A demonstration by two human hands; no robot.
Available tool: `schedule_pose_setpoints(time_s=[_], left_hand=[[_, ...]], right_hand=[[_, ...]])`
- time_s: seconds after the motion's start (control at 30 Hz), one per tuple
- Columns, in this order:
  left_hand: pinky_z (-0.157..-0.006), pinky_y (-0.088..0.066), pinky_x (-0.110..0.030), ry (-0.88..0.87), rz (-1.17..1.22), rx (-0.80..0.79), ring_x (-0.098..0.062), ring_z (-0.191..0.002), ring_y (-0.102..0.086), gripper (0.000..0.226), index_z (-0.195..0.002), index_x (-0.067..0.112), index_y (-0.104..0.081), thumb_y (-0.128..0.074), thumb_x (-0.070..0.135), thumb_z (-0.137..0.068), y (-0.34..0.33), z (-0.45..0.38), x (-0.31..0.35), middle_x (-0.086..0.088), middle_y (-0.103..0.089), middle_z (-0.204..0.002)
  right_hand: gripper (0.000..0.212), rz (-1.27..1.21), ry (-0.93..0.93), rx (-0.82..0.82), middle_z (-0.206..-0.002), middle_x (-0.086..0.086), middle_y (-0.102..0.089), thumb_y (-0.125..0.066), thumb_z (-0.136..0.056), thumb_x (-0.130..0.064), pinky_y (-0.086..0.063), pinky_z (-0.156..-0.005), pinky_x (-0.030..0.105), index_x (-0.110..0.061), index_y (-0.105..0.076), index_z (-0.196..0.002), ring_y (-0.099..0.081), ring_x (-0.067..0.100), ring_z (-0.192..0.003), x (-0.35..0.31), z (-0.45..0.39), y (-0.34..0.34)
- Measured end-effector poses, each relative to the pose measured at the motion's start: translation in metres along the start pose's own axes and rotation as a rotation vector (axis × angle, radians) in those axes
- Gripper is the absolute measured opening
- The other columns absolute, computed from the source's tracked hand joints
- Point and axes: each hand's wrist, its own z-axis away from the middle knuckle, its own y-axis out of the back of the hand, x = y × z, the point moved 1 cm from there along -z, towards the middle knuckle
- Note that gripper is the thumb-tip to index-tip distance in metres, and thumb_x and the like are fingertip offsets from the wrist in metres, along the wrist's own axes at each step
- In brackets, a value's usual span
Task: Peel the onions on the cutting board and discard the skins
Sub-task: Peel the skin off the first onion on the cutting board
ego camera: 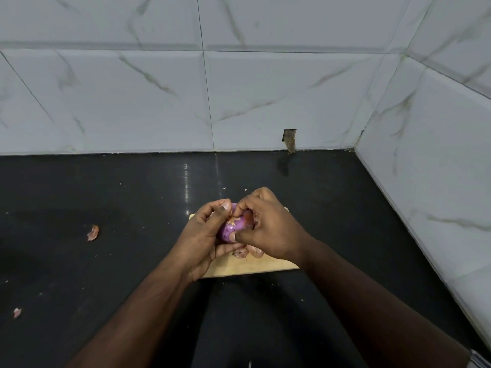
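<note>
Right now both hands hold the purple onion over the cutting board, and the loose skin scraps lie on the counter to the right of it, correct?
Not quite. The head view shows both hands, left and right, on the purple onion over the cutting board, but the loose skin scraps lie left of it.

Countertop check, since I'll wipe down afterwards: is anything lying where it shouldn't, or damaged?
Yes. Two onion skin scraps lie on the black countertop, far left of the cutting board. The wall tile has a broken notch at its base.

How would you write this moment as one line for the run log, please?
step: peeling | left hand: holds onion | right hand: pinches skin on it | cutting board: loose skins | counter: skin scrap
</note>
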Motion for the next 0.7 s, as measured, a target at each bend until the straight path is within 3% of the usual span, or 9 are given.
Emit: schedule_pose_setpoints(time_s=[0.27,0.47,0.63,0.7], left_hand=[[-0.067,-0.065,-0.042,0.007,-0.037,0.023,-0.029,-0.086,-0.077,0.048,-0.126,0.014,-0.061,-0.068,0.036,-0.084,0.0013,0.0007,-0.0073,-0.012,-0.077,-0.106],[-0.064,-0.065,-0.039,0.001,-0.045,0.028,-0.028,-0.088,-0.077,0.049,-0.128,0.012,-0.061,-0.068,0.035,-0.085,-0.0005,0.0004,-0.0096,-0.012,-0.077,-0.107],[-0.062,-0.064,-0.037,0.003,-0.047,0.048,-0.028,-0.084,-0.075,0.041,-0.125,0.012,-0.063,-0.066,0.036,-0.092,-0.0019,-0.0015,-0.0086,-0.016,-0.075,-0.110],[-0.059,-0.063,-0.034,-0.001,-0.057,0.054,-0.027,-0.084,-0.075,0.042,-0.124,0.012,-0.063,-0.067,0.038,-0.092,-0.0019,-0.0022,-0.0084,-0.017,-0.074,-0.113]], right_hand=[[0.027,0.093,0.026,-0.076,-0.107,-0.006,-0.043,-0.082,-0.076,-0.032,-0.044,-0.071,0.014,-0.030,-0.061,-0.093,-0.049,0.006,-0.095,0.0055,-0.0030,-0.0028],[0.023,0.081,0.051,-0.087,-0.106,-0.007,-0.043,-0.081,-0.078,-0.032,-0.053,-0.077,0.025,-0.026,-0.060,-0.086,-0.051,0.008,-0.094,0.0096,-0.0008,-0.0035],[0.040,0.039,0.090,0.049,-0.100,-0.018,-0.048,-0.084,-0.071,-0.024,-0.037,-0.074,0.010,-0.031,-0.052,-0.095,-0.043,0.000,-0.100,0.0037,0.0024,-0.0031],[0.041,0.012,0.087,0.057,-0.096,-0.022,-0.051,-0.082,-0.072,-0.021,-0.037,-0.074,0.009,-0.031,-0.051,-0.096,-0.041,-0.001,-0.102,0.0022,0.0043,-0.0055]])
